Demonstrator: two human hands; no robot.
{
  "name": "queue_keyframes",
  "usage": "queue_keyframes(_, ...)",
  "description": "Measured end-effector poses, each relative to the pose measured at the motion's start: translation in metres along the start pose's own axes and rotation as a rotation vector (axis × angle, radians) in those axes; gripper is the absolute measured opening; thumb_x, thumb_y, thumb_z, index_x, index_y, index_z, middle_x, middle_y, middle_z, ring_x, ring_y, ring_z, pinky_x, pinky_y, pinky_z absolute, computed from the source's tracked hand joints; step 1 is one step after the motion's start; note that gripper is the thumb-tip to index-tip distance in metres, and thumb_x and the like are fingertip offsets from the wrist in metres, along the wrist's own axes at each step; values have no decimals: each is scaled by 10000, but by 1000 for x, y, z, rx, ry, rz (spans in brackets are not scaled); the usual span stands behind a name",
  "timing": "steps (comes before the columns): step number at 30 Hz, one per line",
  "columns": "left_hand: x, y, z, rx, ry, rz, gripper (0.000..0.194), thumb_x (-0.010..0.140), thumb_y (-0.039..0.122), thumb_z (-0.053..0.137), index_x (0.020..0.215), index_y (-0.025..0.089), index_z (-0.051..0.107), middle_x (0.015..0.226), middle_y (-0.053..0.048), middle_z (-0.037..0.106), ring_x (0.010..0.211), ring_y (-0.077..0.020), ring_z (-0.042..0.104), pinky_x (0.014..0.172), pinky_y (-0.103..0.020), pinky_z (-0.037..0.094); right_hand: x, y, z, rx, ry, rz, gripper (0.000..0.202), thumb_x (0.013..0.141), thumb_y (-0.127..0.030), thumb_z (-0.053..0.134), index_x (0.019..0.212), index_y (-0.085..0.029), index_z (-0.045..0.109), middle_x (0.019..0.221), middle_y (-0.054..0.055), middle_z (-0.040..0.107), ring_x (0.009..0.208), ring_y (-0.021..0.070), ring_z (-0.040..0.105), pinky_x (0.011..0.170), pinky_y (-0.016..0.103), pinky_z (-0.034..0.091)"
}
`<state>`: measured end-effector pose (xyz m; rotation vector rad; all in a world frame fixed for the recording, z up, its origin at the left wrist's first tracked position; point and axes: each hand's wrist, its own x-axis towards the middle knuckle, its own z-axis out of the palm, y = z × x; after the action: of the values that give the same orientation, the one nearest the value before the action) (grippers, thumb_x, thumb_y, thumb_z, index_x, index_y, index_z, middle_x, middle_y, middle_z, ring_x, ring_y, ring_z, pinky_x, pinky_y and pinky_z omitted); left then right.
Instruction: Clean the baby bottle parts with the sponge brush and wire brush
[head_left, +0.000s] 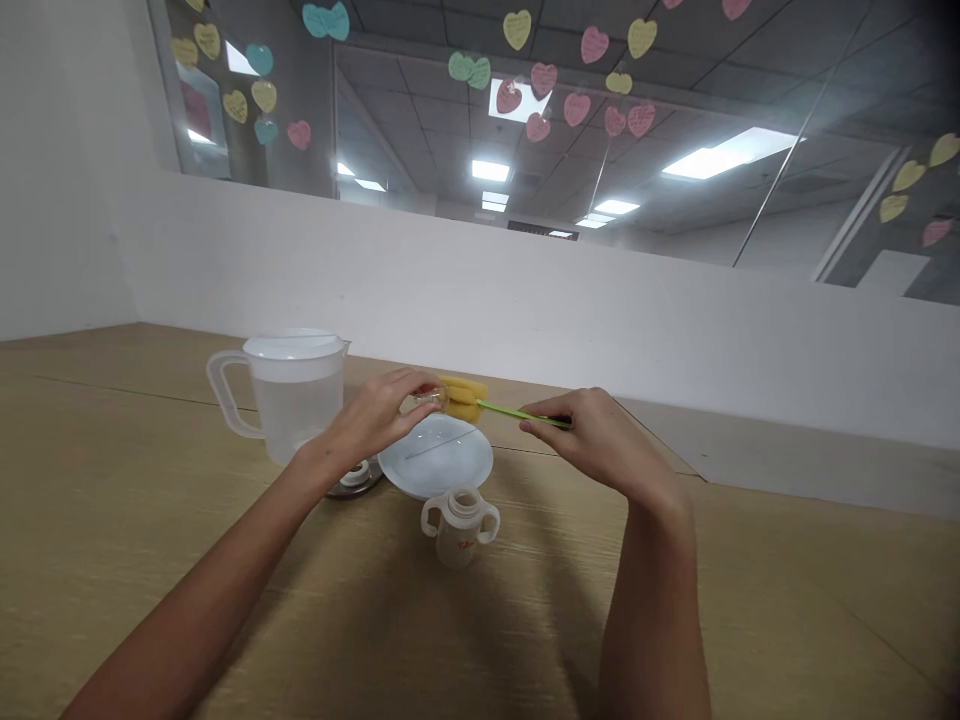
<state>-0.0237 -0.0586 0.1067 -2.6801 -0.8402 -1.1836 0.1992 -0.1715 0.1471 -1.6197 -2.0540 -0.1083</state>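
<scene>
Over the far rim of the white bowl (pixel 439 474), seen from the head camera, it's both hands up together! The left hand (pixel 386 408) has a small clear piece (pixel 430 397) pinched firmly, fingers above, thumb below. Across from it, the right hand (pixel 592 430) grasps a slim green handle (pixel 510 410) between thumb and fingers, and at the handle's tip sits the yellow sponge head (pixel 465 390), right up against that clear piece; whether any of it reaches inside, you can't tell from this angle. Just nearer the viewer than the bowl, here's the two-handled bottle (pixel 457 540), upright, mouth uncovered, red marking on its front. Over to the left stands the big translucent pitcher (pixel 296 405), lid on, handle pointing left, and between it and the bowl a metal dish (pixel 351 492) with a white ring-like piece (pixel 358 472) peeks out beyond the left forearm. All on a wood-toned table (pixel 360 620), and behind, above the white wall (pixel 525 300), glass dotted with heart-shaped notes (pixel 517 30).
</scene>
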Motion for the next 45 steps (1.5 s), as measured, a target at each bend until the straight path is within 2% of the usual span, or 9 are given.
queue_keyframes(6,2,4,9,-125,1,-221,295,818,401,486,891,151,625,907,-75,677,795,-185,621,705,-286,477,0,-2,1,-21,11,-13,321,831,-325,448,667,-165,672,545,-6,454,498,91,264,487,237,258)
queue_keyframes(11,3,11,10,-147,76,-339,379,804,484,470,733,143,620,753,-67,684,652,-171,600,571,-246,429,0,-3,0,-13,23,-14,324,834,-335,439,723,-159,688,564,-1,465,505,91,260,485,240,247)
queue_keyframes(15,2,15,10,-152,84,-372,401,820,468,452,606,147,563,581,-23,635,535,-135,551,519,-228,369,0,-3,0,-19,27,-37,339,837,-326,438,641,-160,659,544,-13,424,506,90,247,484,239,236)
queue_keyframes(19,1,14,11,-160,74,-383,470,839,484,408,518,155,505,492,-11,590,476,-120,523,495,-219,355,0,-3,0,-14,21,-39,307,835,-309,447,674,-158,660,568,-16,438,514,85,255,487,235,232)
queue_keyframes(24,0,12,12,-230,63,-409,519,850,505,365,488,154,488,415,-4,540,420,-114,518,459,-205,369,-1,-4,0,-25,15,-36,330,840,-318,439,620,-160,628,559,-18,365,525,88,222,480,233,220)
queue_keyframes(29,0,15,14,-360,49,-508,530,832,530,381,486,147,502,372,6,496,346,-103,484,386,-195,357,-1,-4,0,-24,27,-43,363,844,-336,424,578,-174,609,552,-18,325,538,99,208,482,234,216)
queue_keyframes(33,1,18,15,-498,35,-596,515,815,533,415,491,141,495,355,15,463,318,-88,448,353,-182,332,-1,-3,0,-18,32,-45,324,836,-309,444,612,-167,631,554,-24,374,532,93,227,487,231,224)
queue_keyframes(41,3,13,18,-794,52,-700,491,819,505,446,486,145,475,327,26,414,283,-72,386,331,-187,284,-2,-1,-1,-10,50,-41,298,826,-305,461,855,-150,715,615,9,572,512,92,346,500,238,268)
queue_keyframes(45,4,13,19,-828,78,-723,483,809,510,463,503,137,486,343,26,417,293,-70,388,331,-186,290,-2,-1,-1,23,67,-48,291,822,-298,471,877,-152,717,687,44,641,531,100,378,505,240,292)
